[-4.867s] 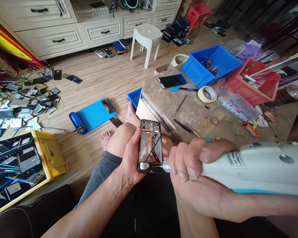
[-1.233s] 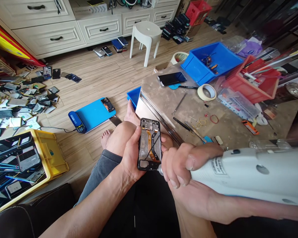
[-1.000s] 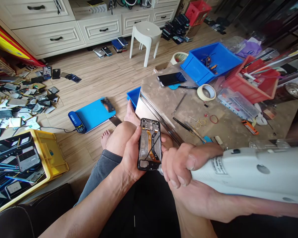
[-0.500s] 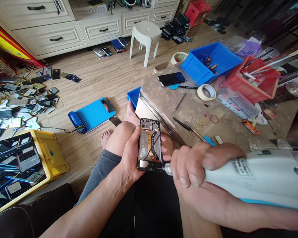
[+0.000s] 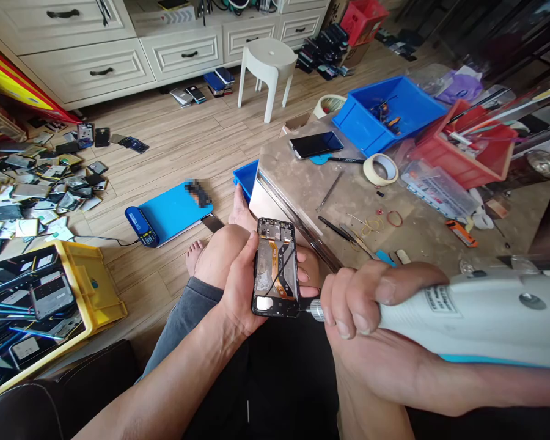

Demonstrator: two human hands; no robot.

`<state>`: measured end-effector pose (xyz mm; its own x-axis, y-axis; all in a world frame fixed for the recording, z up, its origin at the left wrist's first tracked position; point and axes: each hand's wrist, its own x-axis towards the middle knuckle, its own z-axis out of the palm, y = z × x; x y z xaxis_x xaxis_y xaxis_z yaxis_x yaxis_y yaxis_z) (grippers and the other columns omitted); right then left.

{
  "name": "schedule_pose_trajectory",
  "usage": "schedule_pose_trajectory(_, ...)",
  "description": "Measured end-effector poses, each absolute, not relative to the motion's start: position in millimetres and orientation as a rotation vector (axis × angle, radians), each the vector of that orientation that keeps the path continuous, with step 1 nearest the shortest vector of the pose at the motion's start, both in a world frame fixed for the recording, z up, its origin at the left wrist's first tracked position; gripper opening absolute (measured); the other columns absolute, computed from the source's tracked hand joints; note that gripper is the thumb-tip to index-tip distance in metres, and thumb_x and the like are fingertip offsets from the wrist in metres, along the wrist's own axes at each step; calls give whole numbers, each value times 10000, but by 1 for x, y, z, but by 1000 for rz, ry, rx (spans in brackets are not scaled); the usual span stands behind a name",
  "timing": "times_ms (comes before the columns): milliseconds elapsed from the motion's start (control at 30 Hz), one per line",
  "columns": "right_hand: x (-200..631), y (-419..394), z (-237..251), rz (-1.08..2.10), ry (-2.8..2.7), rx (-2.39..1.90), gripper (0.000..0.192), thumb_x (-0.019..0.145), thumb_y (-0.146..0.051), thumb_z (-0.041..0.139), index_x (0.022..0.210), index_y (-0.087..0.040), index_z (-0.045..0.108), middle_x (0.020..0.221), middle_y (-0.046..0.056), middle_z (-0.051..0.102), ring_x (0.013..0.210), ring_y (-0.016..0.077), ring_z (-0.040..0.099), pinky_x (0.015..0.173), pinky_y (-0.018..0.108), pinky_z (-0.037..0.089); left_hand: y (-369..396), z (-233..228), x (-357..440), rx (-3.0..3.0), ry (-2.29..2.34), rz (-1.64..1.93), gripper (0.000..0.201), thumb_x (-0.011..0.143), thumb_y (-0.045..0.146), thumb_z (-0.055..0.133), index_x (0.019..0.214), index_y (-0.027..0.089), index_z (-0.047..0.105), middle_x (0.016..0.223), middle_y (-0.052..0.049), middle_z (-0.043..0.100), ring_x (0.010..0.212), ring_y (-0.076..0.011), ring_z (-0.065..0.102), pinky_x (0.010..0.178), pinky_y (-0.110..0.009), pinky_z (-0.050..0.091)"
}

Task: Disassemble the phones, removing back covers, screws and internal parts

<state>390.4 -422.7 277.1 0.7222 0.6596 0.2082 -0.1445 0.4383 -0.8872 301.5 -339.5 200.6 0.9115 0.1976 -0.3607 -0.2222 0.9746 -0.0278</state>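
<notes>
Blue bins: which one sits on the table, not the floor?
The big blue bin at the table's far edge, holding small parts. The other blue bin sits on the floor by the table's corner.

Since the earliest picture we have kept the driver (image 5: 476, 311) working along the bottom edge of the phone (image 5: 275, 267). About a second ago our right hand (image 5: 362, 299) had pushed in close, its knuckles nearly touching the phone's lower right corner and hiding most of the chuck. Now we have drawn that hand back to the right and a little down, so the chuck and bit show again, the tip just at the corner. Our left hand (image 5: 241, 287) has let the phone tilt and drift slightly left. The driver's body now lies flatter across our lap.
</notes>
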Motion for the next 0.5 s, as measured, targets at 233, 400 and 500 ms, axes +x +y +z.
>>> schedule_pose_trajectory(233,391,-425,279,573,-622,-1001,656,887,-798,520,709,-199,721,473,-35,504,340,121,475,420,276,348,-343,192,302,-87,332,237,736,1018,645,291,1171,43,685,914,-180,759,898,-316,752,826,-413,598)
schedule_pose_trajectory(400,392,-426,274,593,-620,-986,588,872,-761,585,709,-214,726,458,-39,497,341,123,466,435,287,391,-344,192,304,-82,372,248,751,1017,642,297,1141,14,691,899,-203,757,903,-328,750,827,-427,601)
schedule_pose_trajectory(500,395,-426,271,630,-582,-976,414,812,-636,746,696,-240,708,444,-59,485,321,113,439,417,274,385,-344,192,304,-91,357,246,743,1022,630,290,1138,16,692,914,-206,758,911,-329,750,833,-433,602)
